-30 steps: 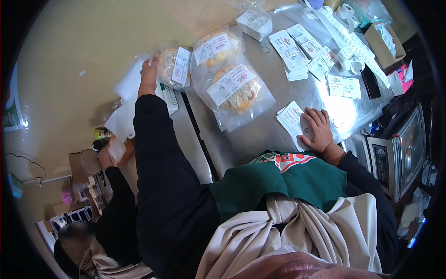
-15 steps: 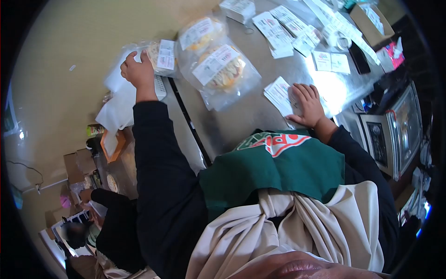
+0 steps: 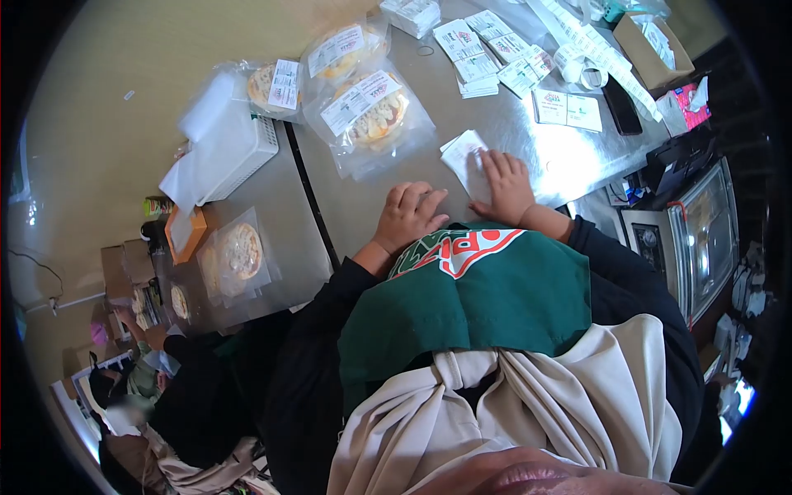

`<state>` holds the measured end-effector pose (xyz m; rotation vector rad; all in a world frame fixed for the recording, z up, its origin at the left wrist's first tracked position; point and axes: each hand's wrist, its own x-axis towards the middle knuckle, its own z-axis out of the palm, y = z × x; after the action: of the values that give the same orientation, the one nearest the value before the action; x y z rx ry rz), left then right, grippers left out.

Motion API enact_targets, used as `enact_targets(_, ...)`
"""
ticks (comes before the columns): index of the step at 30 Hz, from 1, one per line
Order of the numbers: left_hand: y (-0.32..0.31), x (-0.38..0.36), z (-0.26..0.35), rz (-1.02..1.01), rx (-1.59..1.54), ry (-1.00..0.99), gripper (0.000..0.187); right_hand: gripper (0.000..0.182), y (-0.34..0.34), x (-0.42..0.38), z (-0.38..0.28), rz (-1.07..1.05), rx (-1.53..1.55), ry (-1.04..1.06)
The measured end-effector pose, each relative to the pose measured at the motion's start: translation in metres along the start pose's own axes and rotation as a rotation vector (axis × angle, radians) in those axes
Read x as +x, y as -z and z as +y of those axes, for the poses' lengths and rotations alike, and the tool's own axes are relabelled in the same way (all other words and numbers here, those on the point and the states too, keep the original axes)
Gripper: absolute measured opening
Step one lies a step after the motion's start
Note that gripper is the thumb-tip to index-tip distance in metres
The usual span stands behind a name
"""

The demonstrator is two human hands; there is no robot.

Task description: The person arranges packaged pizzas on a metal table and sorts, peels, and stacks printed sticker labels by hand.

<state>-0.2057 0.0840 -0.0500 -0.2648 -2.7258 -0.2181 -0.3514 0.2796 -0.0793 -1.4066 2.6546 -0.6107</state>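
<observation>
My left hand (image 3: 411, 216) is on the steel table (image 3: 379, 169) close to the apron, its fingers slightly bent and apart, holding nothing. Beside it, my right hand (image 3: 505, 188) lies with its fingers over a small stack of printed labels (image 3: 468, 158), covering the stack's right side. Beyond my left hand sits a bagged pizza (image 3: 375, 115) with a label on top. Another labelled bagged pizza (image 3: 337, 54) is behind it, and a smaller one (image 3: 275, 87) is to the left.
Label stacks (image 3: 466, 58), a paper roll (image 3: 592, 76), a phone (image 3: 622, 107) and a cardboard box (image 3: 652, 49) are at back right. On the left are a white basket (image 3: 247, 161), an orange box (image 3: 186, 235) and bagged pizzas (image 3: 241, 252). Another person (image 3: 194, 388) is at lower left.
My left hand has drawn back from the small labelled pizza bag to the table beside my right hand. My right hand stays on the labels. The view has shifted slightly.
</observation>
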Motion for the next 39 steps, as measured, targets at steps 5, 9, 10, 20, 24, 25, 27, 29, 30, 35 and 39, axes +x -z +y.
enact_targets(5,-0.006,0.023,0.018,-0.085,-0.115,0.176,0.078,0.087,-0.005,0.018,0.018,-0.167,0.195,0.387)
enact_targets(9,-0.02,0.024,0.019,-0.269,-0.146,0.177,0.084,0.081,-0.007,0.032,0.023,-0.274,0.28,0.586)
enact_targets(10,-0.03,0.016,0.018,-0.258,-0.165,0.198,0.083,0.081,-0.009,0.034,0.024,-0.278,0.289,0.61)
enact_targets(20,-0.031,0.017,0.028,-0.22,-0.133,0.248,0.042,0.045,0.009,0.047,0.054,-0.296,0.55,0.538)
enact_targets(24,-0.035,0.017,0.024,-0.197,-0.125,0.249,0.042,0.034,0.036,0.072,0.094,0.014,0.413,0.344)
enact_targets(25,-0.036,0.018,0.024,-0.203,-0.115,0.26,0.045,0.032,0.043,0.081,0.109,0.094,0.374,0.267)
enact_targets(27,-0.036,0.019,0.023,-0.191,-0.114,0.268,0.044,0.023,0.061,0.097,0.136,0.393,0.345,0.077)
enact_targets(29,-0.036,0.019,0.023,-0.192,-0.116,0.28,0.043,0.02,0.076,0.108,0.169,0.555,0.409,-0.192)
enact_targets(30,-0.037,0.019,0.022,-0.198,-0.119,0.285,0.043,0.021,0.085,0.109,0.174,0.624,0.552,-0.381)
enact_targets(35,-0.037,0.02,0.021,-0.237,-0.126,0.296,0.044,0.041,0.097,0.113,0.215,0.582,1.168,-0.914)
enact_targets(39,-0.038,0.019,0.02,-0.244,-0.133,0.293,0.045,0.047,0.105,0.121,0.215,0.264,1.138,-1.023)
